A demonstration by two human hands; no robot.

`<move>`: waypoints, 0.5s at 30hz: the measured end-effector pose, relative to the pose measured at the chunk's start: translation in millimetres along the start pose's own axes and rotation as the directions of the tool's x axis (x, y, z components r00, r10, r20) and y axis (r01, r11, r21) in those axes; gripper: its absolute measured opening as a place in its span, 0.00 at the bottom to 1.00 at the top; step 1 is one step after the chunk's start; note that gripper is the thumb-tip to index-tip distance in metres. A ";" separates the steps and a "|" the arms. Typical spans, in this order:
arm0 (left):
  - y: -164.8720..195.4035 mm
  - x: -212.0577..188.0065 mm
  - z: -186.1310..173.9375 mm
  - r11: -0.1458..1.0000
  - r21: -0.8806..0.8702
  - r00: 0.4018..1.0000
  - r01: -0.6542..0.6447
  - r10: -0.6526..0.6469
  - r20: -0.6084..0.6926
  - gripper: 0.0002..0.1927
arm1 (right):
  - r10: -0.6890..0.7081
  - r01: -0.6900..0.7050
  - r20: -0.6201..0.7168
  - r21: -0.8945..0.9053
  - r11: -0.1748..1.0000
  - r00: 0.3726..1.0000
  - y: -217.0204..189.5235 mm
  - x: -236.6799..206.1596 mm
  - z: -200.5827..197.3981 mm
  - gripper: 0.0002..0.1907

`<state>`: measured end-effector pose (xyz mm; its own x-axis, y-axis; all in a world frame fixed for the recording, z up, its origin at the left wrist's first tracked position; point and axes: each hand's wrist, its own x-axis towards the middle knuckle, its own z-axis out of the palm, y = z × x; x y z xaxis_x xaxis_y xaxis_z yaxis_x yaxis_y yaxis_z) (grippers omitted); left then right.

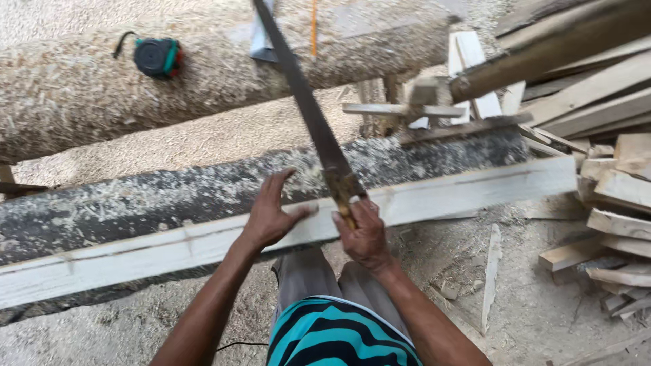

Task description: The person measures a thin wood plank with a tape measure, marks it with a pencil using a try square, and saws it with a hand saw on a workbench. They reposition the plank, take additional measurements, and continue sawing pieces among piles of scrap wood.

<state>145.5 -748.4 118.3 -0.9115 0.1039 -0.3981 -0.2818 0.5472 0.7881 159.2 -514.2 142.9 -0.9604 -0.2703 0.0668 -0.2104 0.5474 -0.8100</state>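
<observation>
right hand (366,237) in a closed grip on the handsaw (319,129) handle – left hand (271,213) beside it, fingers spread wide, flat on the pale plank (475,193), seemingly steadying it.

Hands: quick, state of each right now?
Left hand: open, fingers spread, resting on the pale plank.
Right hand: closed on the handsaw handle.

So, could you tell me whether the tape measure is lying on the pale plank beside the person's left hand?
No, the tape measure sits on the sawdust-covered log beyond the plank, far from the left hand.
</observation>
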 end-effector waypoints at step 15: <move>48.8 4.1 199.2 0.554 0.832 0.992 -0.027 -0.085 0.089 0.68 | 0.090 -0.162 -0.417 -0.141 0.977 0.905 122.2 -280.0 -254.6 0.10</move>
<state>187.7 -555.8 61.6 -0.8541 0.1307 -0.5035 0.1181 0.9914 0.0571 356.0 -170.0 173.6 -0.9637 0.1346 0.2307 -0.0758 0.6904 -0.7194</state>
